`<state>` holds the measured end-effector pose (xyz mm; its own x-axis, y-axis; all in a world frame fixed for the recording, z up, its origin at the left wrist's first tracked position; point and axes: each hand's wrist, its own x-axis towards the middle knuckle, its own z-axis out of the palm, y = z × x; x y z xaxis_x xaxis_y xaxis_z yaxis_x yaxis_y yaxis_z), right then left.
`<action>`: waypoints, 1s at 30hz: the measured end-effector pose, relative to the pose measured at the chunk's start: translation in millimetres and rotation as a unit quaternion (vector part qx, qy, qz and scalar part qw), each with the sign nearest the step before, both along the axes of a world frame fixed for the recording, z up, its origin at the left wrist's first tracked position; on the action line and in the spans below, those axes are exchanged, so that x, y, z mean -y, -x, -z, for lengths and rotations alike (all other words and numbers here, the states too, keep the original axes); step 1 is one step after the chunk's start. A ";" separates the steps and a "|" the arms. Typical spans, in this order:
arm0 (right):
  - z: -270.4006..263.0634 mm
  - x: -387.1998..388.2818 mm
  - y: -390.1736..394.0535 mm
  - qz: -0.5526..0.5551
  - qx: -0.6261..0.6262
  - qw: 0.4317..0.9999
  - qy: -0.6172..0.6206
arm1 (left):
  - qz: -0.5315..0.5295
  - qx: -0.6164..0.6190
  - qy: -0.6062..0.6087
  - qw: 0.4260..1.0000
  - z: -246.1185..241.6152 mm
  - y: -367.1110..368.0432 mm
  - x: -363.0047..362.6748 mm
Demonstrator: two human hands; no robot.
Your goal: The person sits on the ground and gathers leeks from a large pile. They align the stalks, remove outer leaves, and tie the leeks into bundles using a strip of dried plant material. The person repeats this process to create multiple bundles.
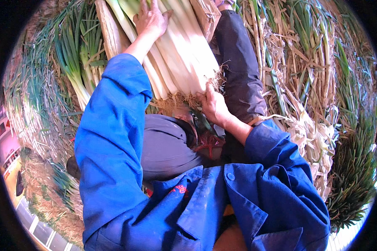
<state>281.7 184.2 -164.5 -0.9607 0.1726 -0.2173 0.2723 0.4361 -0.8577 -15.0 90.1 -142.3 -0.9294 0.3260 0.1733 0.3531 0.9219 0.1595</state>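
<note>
A thick row of large green onions (pixel 182 53) with long white stalks lies in front of me, their root ends (pixel 176 100) towards my lap. My left hand (pixel 152 20) rests on top of the stalks near the upper edge of the view, fingers spread. At the lower right corner of the row, my right hand (pixel 215 105) has its thumb and fingers on the root end of the outermost stalks. The row lies between two upright supports, a pale wrapped one (pixel 110 34) at left and a brown wrapped one (pixel 207 18) at right.
Loose green onions (pixel 73 69) lie to the left, with more heaped behind. Dry leaves and stalks (pixel 301 62) cover the right side. A bundle of pale strips (pixel 314 141) is beside my right elbow. My dark-trousered leg (pixel 242 62) stretches forward right of the row.
</note>
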 end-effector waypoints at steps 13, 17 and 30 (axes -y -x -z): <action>10.8 -20.2 3.2 -0.139 0.092 0.978 -0.129 | -0.006 0.024 0.083 0.996 -21.9 -21.4 -16.0; -0.5 -8.1 -5.5 0.000 0.053 0.996 -0.072 | 0.023 -0.005 0.122 0.992 18.3 9.6 7.2; -8.3 -27.6 6.8 0.021 0.169 0.955 0.243 | 0.163 -0.104 0.082 0.978 9.4 -52.2 -11.8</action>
<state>274.8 211.8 -156.2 -0.8165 0.0091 -0.5773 0.5772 -0.0090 -0.8165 37.2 101.8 -151.7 -0.7215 0.6387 0.2675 0.6422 0.7617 -0.0865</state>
